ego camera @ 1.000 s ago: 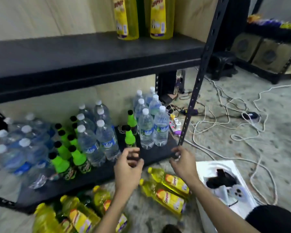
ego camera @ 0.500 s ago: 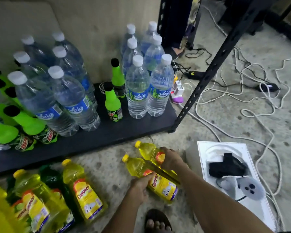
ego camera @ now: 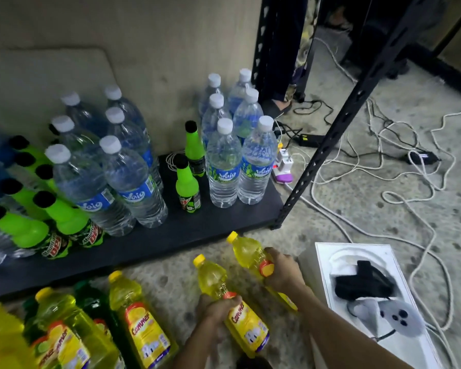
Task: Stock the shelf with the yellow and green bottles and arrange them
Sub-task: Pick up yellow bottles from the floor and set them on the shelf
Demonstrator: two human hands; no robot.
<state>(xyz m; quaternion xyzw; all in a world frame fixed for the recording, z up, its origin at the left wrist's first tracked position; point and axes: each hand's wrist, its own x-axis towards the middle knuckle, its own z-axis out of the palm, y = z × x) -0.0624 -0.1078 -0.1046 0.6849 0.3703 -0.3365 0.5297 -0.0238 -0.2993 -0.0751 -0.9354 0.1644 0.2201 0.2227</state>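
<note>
Two yellow bottles lie on the floor in front of the black bottom shelf (ego camera: 197, 235). My left hand (ego camera: 218, 312) grips the nearer yellow bottle (ego camera: 213, 278) around its middle. My right hand (ego camera: 282, 267) grips the farther yellow bottle (ego camera: 246, 251) around its middle. More yellow bottles (ego camera: 141, 326) and a dark green bottle (ego camera: 96, 304) lie at the lower left. On the shelf stand small bright green soda bottles (ego camera: 188, 187) and a leaning group of them (ego camera: 61, 217) at the left.
Clear water bottles (ego camera: 240, 166) stand on the shelf in two groups. A black shelf upright (ego camera: 328, 139) slants at the right. White cables (ego camera: 383, 182) sprawl over the floor. An open white box (ego camera: 370, 296) with a black item lies beside my right arm.
One second ago both hands hovered empty above the floor bottles. They dropped onto the two yellow bottles and now hold them; the view tilted down and closer to the bottom shelf.
</note>
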